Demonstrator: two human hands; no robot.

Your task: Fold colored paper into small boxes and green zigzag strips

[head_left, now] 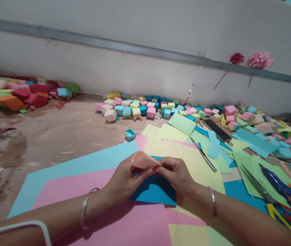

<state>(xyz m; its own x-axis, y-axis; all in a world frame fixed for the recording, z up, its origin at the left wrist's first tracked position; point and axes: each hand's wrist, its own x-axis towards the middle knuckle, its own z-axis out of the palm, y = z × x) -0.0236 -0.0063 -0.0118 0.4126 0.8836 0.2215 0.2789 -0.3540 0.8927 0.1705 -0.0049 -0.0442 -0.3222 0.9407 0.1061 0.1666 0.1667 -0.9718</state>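
My left hand [123, 181] and my right hand [176, 174] meet above the coloured sheets and both pinch a small folded piece of peach paper [144, 160]. The fingers of both hands are closed on it. Under the hands lies a dark blue sheet [153, 194] on a big pink sheet [84, 191] and a light blue sheet [84, 164]. Each wrist wears a silver bangle.
Many small folded paper boxes [145, 107] lie along the wall, with a further pile [27, 92] at the far left. A black phone [217, 130], a thin metal tool [203, 153], scissors [265, 191] and a blue stapler [280, 186] lie on loose sheets at the right. One blue box [130, 134] stands alone.
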